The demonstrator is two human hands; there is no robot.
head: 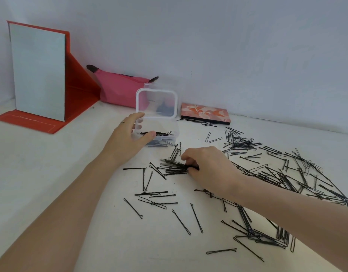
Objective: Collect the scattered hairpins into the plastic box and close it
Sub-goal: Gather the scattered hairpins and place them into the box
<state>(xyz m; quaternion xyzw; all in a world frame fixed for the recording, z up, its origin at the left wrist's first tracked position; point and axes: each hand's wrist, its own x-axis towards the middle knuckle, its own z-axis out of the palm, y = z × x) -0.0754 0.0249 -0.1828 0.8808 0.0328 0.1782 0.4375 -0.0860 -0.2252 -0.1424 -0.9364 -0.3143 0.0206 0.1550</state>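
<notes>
A small clear plastic box (pixel 170 132) stands on the white table with its hinged lid (pixel 157 103) up; several black hairpins lie inside. My left hand (pixel 128 137) grips the box's left side, thumb across the front. Just below and right of the box, my right hand (pixel 206 169) pinches a bundle of black hairpins (pixel 174 167) that still lies on the table. Many more hairpins (pixel 287 173) are scattered over the table's right half and front (pixel 181 220).
An orange folding stand mirror (pixel 38 75) stands at the back left. A pink pouch (pixel 118 89) lies against the wall behind the box. A flat patterned orange case (pixel 205 112) sits to the box's right. A white wall closes the back.
</notes>
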